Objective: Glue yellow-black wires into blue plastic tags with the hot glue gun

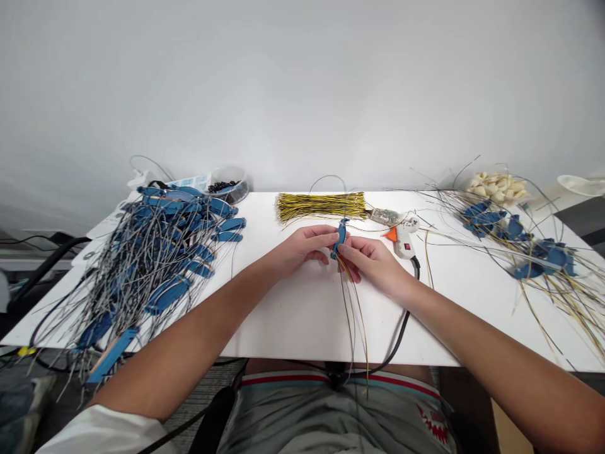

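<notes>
Both hands meet over the middle of the white table, holding a small blue plastic piece [341, 234] upright between them. My left hand [309, 247] pinches its left side between thumb and fingers. Closed on the lower right side of the same piece is my right hand [366, 255]. Thin black and yellow wires [355, 296] hang from the piece down past the table's front edge. Just behind the hands lies a bundle of yellow-and-black wires [321, 207]. A white glue gun [404, 238] with an orange tip rests right of my right hand.
At the left, a big heap of blue pieces with grey wires [155, 252] spreads over the table edge. A round tub of black parts [229, 184] stands behind it. More wired blue pieces [529, 252] lie right, before a bag of cream-coloured parts [497, 187]. The gun's black cable [401, 328] runs off the front.
</notes>
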